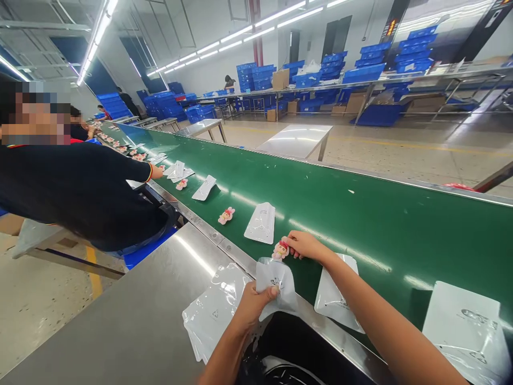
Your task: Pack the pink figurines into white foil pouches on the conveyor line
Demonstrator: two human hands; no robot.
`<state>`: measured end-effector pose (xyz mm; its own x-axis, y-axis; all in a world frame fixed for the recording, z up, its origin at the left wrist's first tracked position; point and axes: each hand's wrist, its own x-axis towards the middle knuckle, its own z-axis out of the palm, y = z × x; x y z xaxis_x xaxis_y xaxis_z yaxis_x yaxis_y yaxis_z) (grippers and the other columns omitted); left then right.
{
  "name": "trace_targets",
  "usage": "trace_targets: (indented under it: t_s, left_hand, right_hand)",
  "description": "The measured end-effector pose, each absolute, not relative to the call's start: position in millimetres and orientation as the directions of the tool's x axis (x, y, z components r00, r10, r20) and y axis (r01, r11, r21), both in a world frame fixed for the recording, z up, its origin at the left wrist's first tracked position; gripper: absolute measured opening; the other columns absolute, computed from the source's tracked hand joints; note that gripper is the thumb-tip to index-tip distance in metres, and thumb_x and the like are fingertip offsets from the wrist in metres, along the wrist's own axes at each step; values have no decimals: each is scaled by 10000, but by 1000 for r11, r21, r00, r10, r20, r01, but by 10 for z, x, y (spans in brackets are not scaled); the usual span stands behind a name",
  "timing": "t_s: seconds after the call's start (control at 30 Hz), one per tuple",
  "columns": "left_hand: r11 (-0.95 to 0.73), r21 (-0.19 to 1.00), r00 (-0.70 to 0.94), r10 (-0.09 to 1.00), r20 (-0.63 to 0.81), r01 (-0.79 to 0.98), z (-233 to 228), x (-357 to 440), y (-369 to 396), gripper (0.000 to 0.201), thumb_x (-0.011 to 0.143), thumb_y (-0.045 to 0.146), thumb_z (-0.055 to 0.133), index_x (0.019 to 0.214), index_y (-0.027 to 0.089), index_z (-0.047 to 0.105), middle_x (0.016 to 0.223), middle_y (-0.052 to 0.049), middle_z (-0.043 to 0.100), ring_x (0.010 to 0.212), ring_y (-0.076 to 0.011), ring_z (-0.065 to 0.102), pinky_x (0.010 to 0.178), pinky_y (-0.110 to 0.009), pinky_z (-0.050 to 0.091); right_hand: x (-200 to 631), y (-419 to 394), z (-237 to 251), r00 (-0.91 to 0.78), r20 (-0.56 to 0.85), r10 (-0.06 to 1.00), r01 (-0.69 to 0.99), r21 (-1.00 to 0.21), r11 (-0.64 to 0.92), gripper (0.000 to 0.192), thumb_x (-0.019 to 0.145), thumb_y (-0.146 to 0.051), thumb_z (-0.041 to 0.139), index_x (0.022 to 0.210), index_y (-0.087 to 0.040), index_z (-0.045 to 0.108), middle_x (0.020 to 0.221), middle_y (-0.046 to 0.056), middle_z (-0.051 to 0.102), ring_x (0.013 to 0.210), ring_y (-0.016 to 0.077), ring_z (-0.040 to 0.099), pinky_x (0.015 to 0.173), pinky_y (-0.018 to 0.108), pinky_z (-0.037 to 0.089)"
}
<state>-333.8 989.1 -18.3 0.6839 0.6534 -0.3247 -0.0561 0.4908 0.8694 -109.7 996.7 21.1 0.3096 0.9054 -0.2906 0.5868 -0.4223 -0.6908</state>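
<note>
Nearest the camera, the left hand [252, 306] pinches a clear plastic pouch [276, 286] by its lower edge, thumb pressed on the front, holding it upright over the near edge of the green conveyor belt [360, 224]. Just beyond the pouch's top, the right hand [306, 246] rests on the belt with its fingertips closed around a small pink doll figure [280, 249], which sits right at the pouch's mouth, touching or nearly touching it. A loose stack of empty pouches [212, 315] lies on the steel bench [132, 321] on the near side of the belt, just left of the held pouch. On the belt, under the right forearm, lies another flat pouch [334, 299], and a larger one [465, 326] lies further right along the belt. Up the belt from the held pouch there is a flat pouch [261, 223], then a second pink doll [226, 215] beside it, then more pouches and dolls trailing away. A co-worker in a dark shirt [80, 192] leans over the belt's near edge, well apart from the held pouch. Beyond the belt's far side stand steel tables and stacks of blue crates [417, 51].
</note>
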Motion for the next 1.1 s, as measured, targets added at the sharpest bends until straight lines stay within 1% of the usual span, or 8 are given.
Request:
trace_targets:
  t_s: [0.07, 0.23, 0.33, 0.57, 0.73, 0.83, 0.93, 1.1]
  left_hand:
    - [466, 884, 677, 663, -320, -38, -236, -3332, 9873, 403, 628, 385, 769, 854, 79, 636, 710, -49, 600, 674, -156, 528, 634, -253, 407]
    - [383, 924, 714, 642, -281, 19, -293, -3342, 9818, 444, 633, 410, 752, 909, 93, 612, 730, -30, 570, 662, -136, 482, 607, -229, 364]
    - [342, 940, 748, 621, -233, 8, -257, -3341, 9793, 417, 638, 417, 740, 878, 102, 608, 715, -17, 551, 660, -131, 461, 609, -222, 351]
    - [358, 934, 770, 599, -221, -11, -134, -3385, 9794, 451, 621, 414, 743, 927, 113, 604, 777, -31, 571, 703, -146, 470, 646, -229, 357]
    - [289, 952, 808, 536, -245, 98, -46, -3346, 9735, 422, 628, 400, 737, 911, 115, 609, 816, -42, 571, 737, -161, 466, 673, -242, 365]
    - [250, 957, 828, 498, -256, 145, 6, -3321, 9707, 348, 634, 388, 733, 820, 127, 598, 737, -10, 531, 684, -135, 428, 635, -225, 349]
    - [244, 960, 858, 456, -237, 135, 56, -3334, 9717, 339, 619, 364, 743, 806, 125, 592, 699, 6, 501, 656, -121, 401, 607, -212, 332]
    - [271, 951, 878, 406, -254, 150, 60, -3324, 9696, 386, 597, 332, 763, 876, 113, 609, 739, -5, 524, 680, -125, 420, 613, -207, 342]
  right_hand:
    - [-1119, 9900, 230, 288, -260, 922, 579, -719, -384, 228, 850, -366, 476, 724, -186, 536, 613, -1, 619, 508, 120, 559, 526, 233, 417]
    - [-1215, 9538, 614, 339, 54, 939, 433, -895, -105, 300, 852, -485, 457, 781, -201, 525, 649, -16, 578, 565, 113, 543, 533, 230, 431]
    - [-1267, 9366, 800, 291, 115, 950, 343, -939, 8, 275, 846, -464, 491, 793, -198, 531, 664, -16, 565, 562, 102, 527, 516, 220, 427]
    - [-1284, 9164, 807, 167, 61, 984, 453, -891, -21, 249, 872, -413, 469, 792, -191, 548, 627, -23, 531, 551, 90, 471, 508, 219, 363]
    - [-1292, 9075, 829, 101, -19, 995, 493, -868, -67, 271, 869, -421, 476, 765, -188, 566, 633, -21, 553, 544, 84, 448, 502, 215, 339]
    - [-1340, 9058, 846, 105, 24, 994, 495, -868, -32, 242, 872, -385, 481, 771, -187, 577, 671, -13, 584, 590, 93, 478, 539, 216, 363]
    - [-1366, 9034, 877, 66, 66, 996, 475, -879, 27, 233, 877, -373, 480, 789, -183, 585, 737, 4, 620, 655, 105, 529, 597, 225, 395]
    - [-1395, 8980, 855, -70, -75, 995, 473, -880, -33, 244, 881, -377, 477, 775, -184, 584, 680, -5, 629, 604, 103, 548, 556, 216, 402]
